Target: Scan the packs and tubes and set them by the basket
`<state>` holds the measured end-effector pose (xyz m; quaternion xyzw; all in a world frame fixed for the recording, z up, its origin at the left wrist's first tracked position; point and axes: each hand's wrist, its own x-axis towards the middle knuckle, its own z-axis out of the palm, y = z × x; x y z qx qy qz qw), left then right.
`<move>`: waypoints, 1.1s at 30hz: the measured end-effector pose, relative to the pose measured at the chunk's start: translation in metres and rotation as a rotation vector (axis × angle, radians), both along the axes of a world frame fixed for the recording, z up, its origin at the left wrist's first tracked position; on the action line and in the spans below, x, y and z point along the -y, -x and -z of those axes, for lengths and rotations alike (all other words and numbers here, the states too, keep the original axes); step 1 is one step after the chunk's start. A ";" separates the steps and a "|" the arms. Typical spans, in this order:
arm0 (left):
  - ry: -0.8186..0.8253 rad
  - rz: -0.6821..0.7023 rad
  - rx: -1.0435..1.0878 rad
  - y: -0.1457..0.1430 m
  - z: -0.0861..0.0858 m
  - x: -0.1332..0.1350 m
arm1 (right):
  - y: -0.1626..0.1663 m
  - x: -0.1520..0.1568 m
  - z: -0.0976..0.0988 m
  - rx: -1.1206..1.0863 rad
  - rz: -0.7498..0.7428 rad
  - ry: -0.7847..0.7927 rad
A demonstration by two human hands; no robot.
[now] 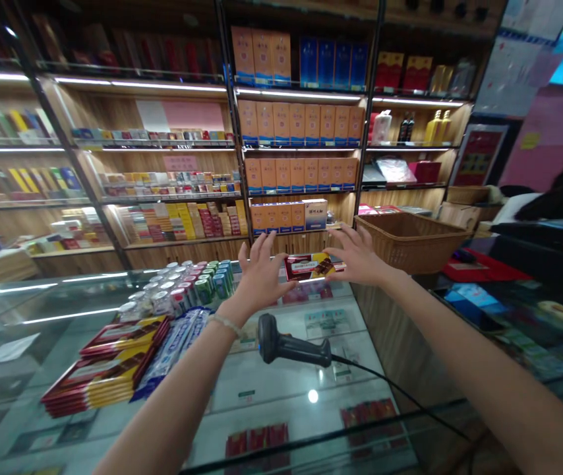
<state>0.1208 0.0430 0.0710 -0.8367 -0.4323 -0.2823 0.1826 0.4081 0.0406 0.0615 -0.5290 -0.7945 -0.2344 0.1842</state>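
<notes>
A red and yellow chocolate packet point(310, 266), with chocolate pieces pictured on it, is held level between my two hands over the far part of the glass counter. My left hand point(260, 267) grips its left end, thumb below and the other fingers raised. At the right end, my right hand point(358, 256) has its thumb and fingers about the packet. Nearer to me, a dark handheld barcode scanner point(294, 346) lies on the glass, its cable trailing right. Left of my left forearm are stacks of similar chocolate packets point(108, 363) and long blue packets point(175, 346).
Several rows of drink cans point(182, 287) stand on the glass counter point(266, 402) behind the packets. A brown woven basket point(410, 241) sits at right. Lit shelves with orange boxes point(304, 124) line the back. A blue box point(474, 300) lies on the right counter.
</notes>
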 end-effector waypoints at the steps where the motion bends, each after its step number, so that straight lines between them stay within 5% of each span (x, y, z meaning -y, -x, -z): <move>1: 0.010 0.000 0.000 -0.006 0.001 -0.003 | -0.006 -0.001 -0.001 0.002 0.008 0.019; 19: 0.277 -0.062 -0.089 -0.122 0.017 -0.085 | -0.096 -0.068 -0.004 0.216 0.121 0.149; 33: 0.402 -0.096 -0.154 -0.166 0.052 -0.146 | -0.118 -0.148 0.035 0.420 0.093 0.236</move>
